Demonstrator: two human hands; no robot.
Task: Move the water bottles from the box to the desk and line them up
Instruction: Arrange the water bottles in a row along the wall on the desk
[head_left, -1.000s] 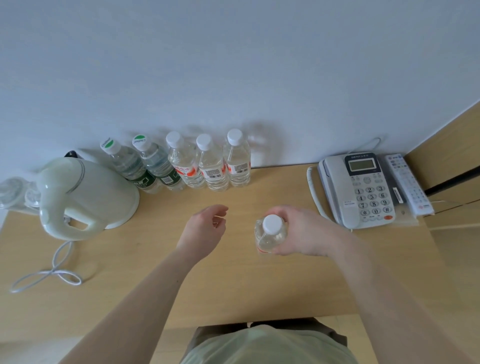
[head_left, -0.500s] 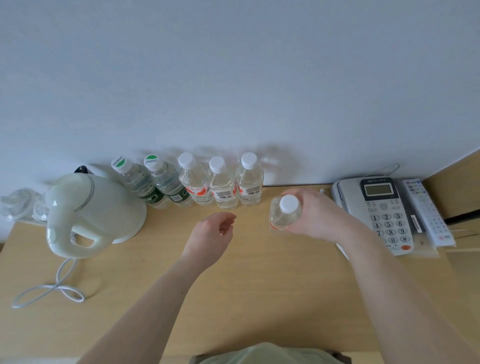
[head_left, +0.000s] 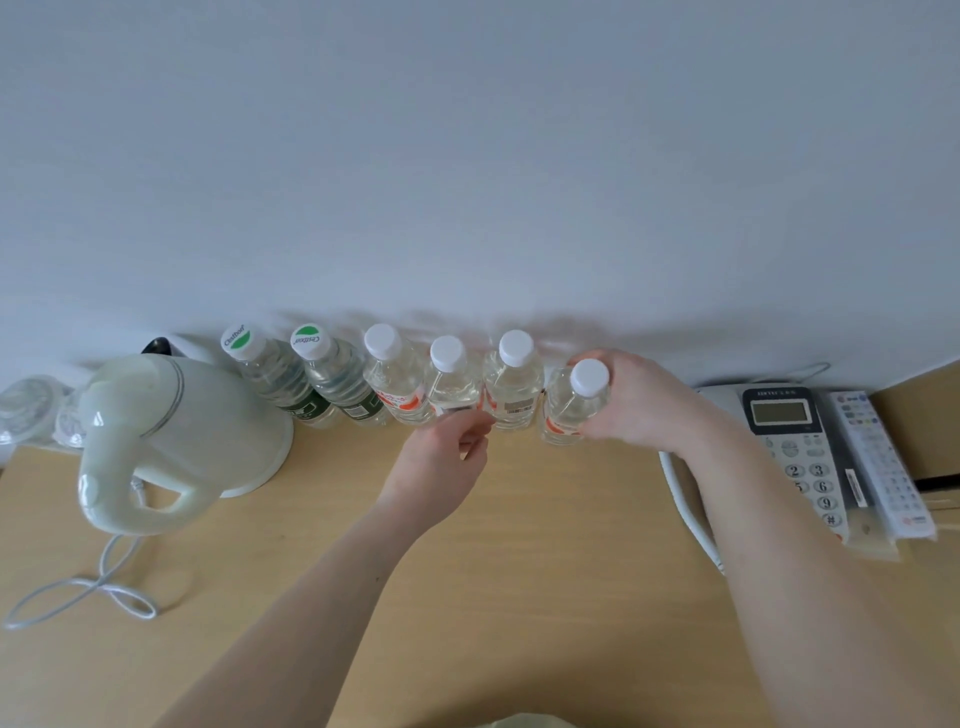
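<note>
From your head camera, your right hand (head_left: 631, 402) grips a clear plastic water bottle with a white cap (head_left: 574, 408) at the right end of the row of five clear bottles (head_left: 395, 382) standing against the white wall (head_left: 467, 156). Your left hand (head_left: 441, 462) hovers relaxed, holding nothing, over the light wooden desk (head_left: 519, 571). The pale green electric kettle (head_left: 171, 431) bounds the left side, the grey desk telephone (head_left: 795, 447) the right; bare desk lies between, toward you.
</note>
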